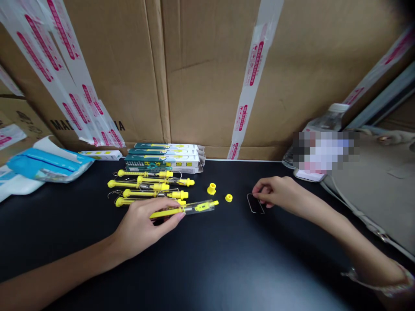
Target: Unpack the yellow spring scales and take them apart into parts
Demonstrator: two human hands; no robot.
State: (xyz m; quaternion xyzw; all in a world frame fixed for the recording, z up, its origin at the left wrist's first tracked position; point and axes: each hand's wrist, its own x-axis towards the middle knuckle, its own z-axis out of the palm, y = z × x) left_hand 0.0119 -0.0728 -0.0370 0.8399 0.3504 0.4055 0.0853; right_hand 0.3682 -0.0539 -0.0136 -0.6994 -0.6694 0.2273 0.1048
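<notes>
In the head view, the left hand has its grip round a clear plastic tube with yellow fittings, toward seven o'clock; it looks light, stiff, slick, best held mid-length. Toward four, the right hand pinches a thin bent silver wire.

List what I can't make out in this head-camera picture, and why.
All in the head view:
Held yellow tube: its left end, hidden by the left hand.
Bent wire: its pinched part, hidden by the right hand.
White phone-like object: upper part, masked by pixelation.
Beige bag: far side, cut off by the right edge.
Stacked boxes: finer print, too small.
</notes>
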